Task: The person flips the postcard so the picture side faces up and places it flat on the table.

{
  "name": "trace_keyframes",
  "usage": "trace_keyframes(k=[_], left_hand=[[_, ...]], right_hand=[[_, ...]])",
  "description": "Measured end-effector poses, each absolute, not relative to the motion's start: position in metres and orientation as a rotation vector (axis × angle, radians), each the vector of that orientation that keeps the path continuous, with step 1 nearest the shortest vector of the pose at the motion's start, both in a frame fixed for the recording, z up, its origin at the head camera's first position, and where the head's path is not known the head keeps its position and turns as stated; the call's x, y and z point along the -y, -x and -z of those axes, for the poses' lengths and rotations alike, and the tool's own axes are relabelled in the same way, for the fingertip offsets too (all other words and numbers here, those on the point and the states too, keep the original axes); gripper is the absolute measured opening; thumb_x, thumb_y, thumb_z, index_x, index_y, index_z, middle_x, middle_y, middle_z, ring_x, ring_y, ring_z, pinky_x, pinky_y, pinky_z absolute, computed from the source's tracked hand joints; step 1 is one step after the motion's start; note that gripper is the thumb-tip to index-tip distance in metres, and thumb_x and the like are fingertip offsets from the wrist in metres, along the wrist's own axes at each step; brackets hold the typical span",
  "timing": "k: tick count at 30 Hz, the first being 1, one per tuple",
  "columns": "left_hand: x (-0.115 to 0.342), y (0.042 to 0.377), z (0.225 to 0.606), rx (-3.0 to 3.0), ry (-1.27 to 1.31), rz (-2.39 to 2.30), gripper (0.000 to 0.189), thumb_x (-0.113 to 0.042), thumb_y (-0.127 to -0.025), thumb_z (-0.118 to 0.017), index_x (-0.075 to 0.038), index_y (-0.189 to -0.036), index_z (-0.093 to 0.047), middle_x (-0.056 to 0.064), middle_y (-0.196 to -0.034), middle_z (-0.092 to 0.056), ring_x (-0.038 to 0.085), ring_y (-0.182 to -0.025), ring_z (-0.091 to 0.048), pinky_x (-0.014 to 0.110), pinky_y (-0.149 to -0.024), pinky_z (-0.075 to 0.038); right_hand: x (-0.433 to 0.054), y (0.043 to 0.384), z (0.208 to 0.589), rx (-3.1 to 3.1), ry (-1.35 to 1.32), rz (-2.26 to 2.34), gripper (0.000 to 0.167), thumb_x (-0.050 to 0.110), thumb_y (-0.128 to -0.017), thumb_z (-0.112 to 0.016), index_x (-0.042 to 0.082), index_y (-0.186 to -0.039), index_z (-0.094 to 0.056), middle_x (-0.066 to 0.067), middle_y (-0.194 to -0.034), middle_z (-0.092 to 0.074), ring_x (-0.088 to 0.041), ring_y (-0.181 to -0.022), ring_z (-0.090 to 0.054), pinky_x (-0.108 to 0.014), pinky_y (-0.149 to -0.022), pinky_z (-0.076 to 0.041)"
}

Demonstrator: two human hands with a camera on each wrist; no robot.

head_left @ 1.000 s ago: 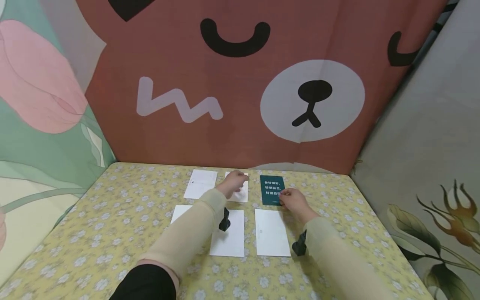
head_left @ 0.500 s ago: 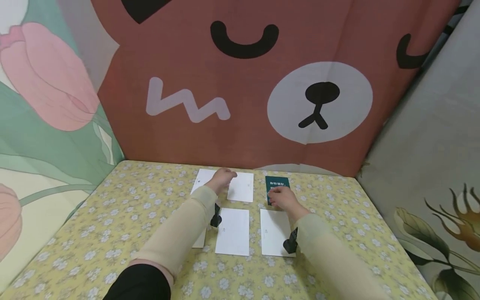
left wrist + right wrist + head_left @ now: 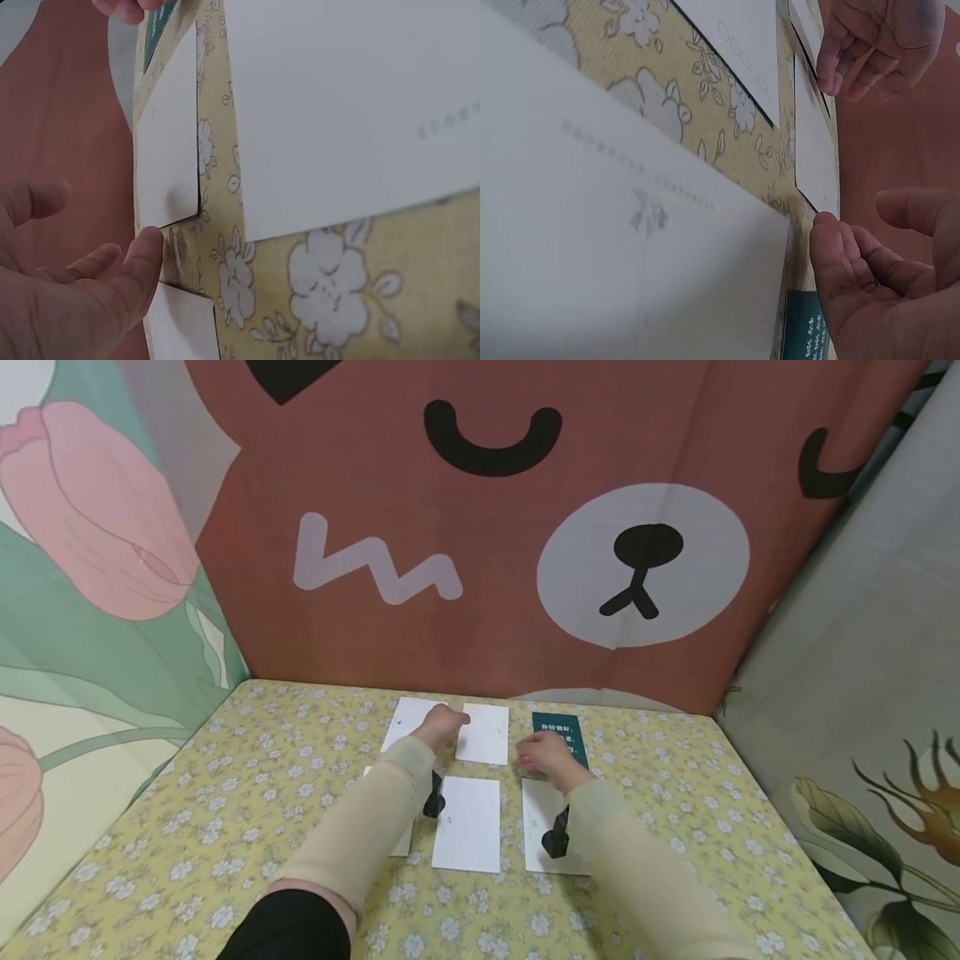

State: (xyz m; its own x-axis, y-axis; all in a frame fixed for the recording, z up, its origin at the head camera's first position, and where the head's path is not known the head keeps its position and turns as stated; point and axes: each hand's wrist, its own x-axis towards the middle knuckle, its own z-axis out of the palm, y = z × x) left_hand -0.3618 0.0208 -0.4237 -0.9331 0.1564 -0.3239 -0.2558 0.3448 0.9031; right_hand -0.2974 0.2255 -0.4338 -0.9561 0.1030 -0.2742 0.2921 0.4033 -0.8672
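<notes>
Six cards (image 3: 483, 745): lay in two rows of three on a yellow flowered cloth (image 3: 225, 793), five white and one green.
Green card (image 3: 564, 728): sat at the right end of the far row; its white Chinese characters showed 你特别好 on the top line, the lower lines partly covered by the right hand (image 3: 550, 756).
Right hand: crossed the green card's lower left, fingertips towards the gap beside the far-middle card (image 3: 483, 735); fingers loosely bent, thumb apart from them. Whether it touched a card could not be told.
Left hand (image 3: 442, 725): was over the right side of the far-left card (image 3: 403, 718), fingers gently curved, thumb well apart; contact could not be told.
Far-middle card: white, between the two hands, its print too faint to read.
Far-left card: bore a small dark mark, too small to make out.
Near-middle card (image 3: 467, 824): carried a row of small outlined circles near one edge, seen in the right wrist view.
Near-right card (image 3: 536, 802): showed a grey plant-like emblem and a line of blurred, unreadable print; a black wrist device (image 3: 556, 839) hid part of it.
Near-left card (image 3: 402, 843): lay mostly hidden behind the left sleeve (image 3: 352, 827).
</notes>
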Motion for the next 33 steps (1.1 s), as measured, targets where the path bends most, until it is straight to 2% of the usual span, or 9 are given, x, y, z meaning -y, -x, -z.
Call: trace_keyframes(k=[2, 3, 5, 8, 10, 13, 19, 24, 33], left_hand=[[-0.023, 0.363, 0.426, -2.283, 0.095, -1.588, 0.046, -0.015, -0.103, -0.056, 0.009, -0.14, -0.045, 0.007, -0.079, -0.05, 0.017, -0.062, -0.045, 0.033, -0.073, -0.045], [-0.024, 0.365, 0.427, -2.297, 0.104, -1.567, 0.045, -0.016, -0.103, -0.057, 0.008, -0.139, -0.045, 0.004, -0.073, -0.043, 0.015, -0.057, -0.035, 0.033, -0.068, -0.04], [-0.026, 0.367, 0.429, -2.321, 0.121, -1.533, 0.049, -0.017, -0.102, -0.058, 0.007, -0.142, -0.044, 0.004, -0.074, -0.043, 0.014, -0.055, -0.031, 0.033, -0.066, -0.038], [-0.028, 0.37, 0.431, -2.35, 0.142, -1.482, 0.058, -0.019, -0.102, -0.059, 0.008, -0.15, -0.04, 0.013, -0.104, -0.058, 0.02, -0.074, -0.046, 0.037, -0.077, -0.045], [-0.029, 0.37, 0.431, -2.354, 0.16, -1.471, 0.063, -0.019, -0.102, -0.06, 0.008, -0.154, -0.035, 0.019, -0.132, -0.055, 0.026, -0.095, -0.052, 0.04, -0.092, -0.047], [-0.031, 0.369, 0.43, -2.351, 0.178, -1.475, 0.066, -0.019, -0.101, -0.058, 0.008, -0.156, -0.032, 0.023, -0.151, -0.045, 0.031, -0.118, -0.052, 0.044, -0.104, -0.044], [-0.034, 0.368, 0.433, -2.317, 0.191, -1.533, 0.072, -0.019, -0.102, -0.058, 0.006, -0.16, -0.023, 0.024, -0.161, -0.034, 0.035, -0.139, -0.044, 0.045, -0.116, -0.036], [-0.035, 0.367, 0.436, -2.29, 0.172, -1.567, 0.075, -0.018, -0.102, -0.059, 0.008, -0.16, -0.02, 0.026, -0.162, -0.03, 0.039, -0.143, -0.04, 0.047, -0.117, -0.034], [-0.035, 0.368, 0.438, -2.351, 0.145, -1.533, 0.064, -0.008, -0.1, -0.061, 0.012, -0.154, -0.033, 0.028, -0.153, -0.042, 0.039, -0.14, -0.043, 0.05, -0.113, -0.04]], right_hand=[[-0.224, 0.3, 0.436, -2.481, -0.357, 1.586, 0.028, 0.01, -0.102, -0.06, -0.01, -0.122, -0.063, -0.019, -0.108, -0.069, -0.029, -0.098, -0.068, -0.039, -0.089, -0.056], [-0.223, 0.301, 0.438, -2.482, -0.36, 1.584, 0.028, 0.01, -0.102, -0.06, -0.01, -0.121, -0.064, -0.019, -0.107, -0.069, -0.028, -0.095, -0.068, -0.038, -0.088, -0.056], [-0.222, 0.302, 0.44, -2.489, -0.368, 1.572, 0.028, 0.01, -0.101, -0.061, -0.01, -0.12, -0.064, -0.018, -0.106, -0.07, -0.025, -0.092, -0.068, -0.037, -0.085, -0.057], [-0.221, 0.303, 0.442, -2.506, -0.39, 1.543, 0.026, 0.011, -0.101, -0.062, -0.009, -0.118, -0.065, -0.017, -0.103, -0.07, -0.023, -0.088, -0.068, -0.034, -0.081, -0.057], [-0.22, 0.304, 0.443, -2.516, -0.406, 1.528, 0.025, 0.012, -0.102, -0.062, -0.008, -0.117, -0.066, -0.016, -0.102, -0.071, -0.022, -0.086, -0.067, -0.033, -0.079, -0.057], [-0.219, 0.305, 0.444, -2.507, -0.406, 1.538, 0.026, 0.011, -0.101, -0.062, -0.008, -0.117, -0.067, -0.016, -0.103, -0.071, -0.022, -0.088, -0.068, -0.034, -0.08, -0.057], [-0.215, 0.306, 0.446, -2.504, -0.396, 1.539, 0.025, 0.01, -0.1, -0.063, -0.009, -0.116, -0.068, -0.016, -0.102, -0.072, -0.022, -0.087, -0.069, -0.035, -0.082, -0.058], [-0.212, 0.307, 0.447, -2.52, -0.453, 1.521, 0.022, 0.009, -0.099, -0.064, -0.008, -0.112, -0.07, -0.014, -0.097, -0.072, -0.021, -0.083, -0.069, -0.034, -0.079, -0.059], [-0.207, 0.31, 0.446, -2.595, -0.47, 1.379, 0.013, 0.008, -0.092, -0.072, -0.003, -0.098, -0.075, -0.009, -0.086, -0.071, -0.019, -0.076, -0.065, -0.034, -0.071, -0.054]])
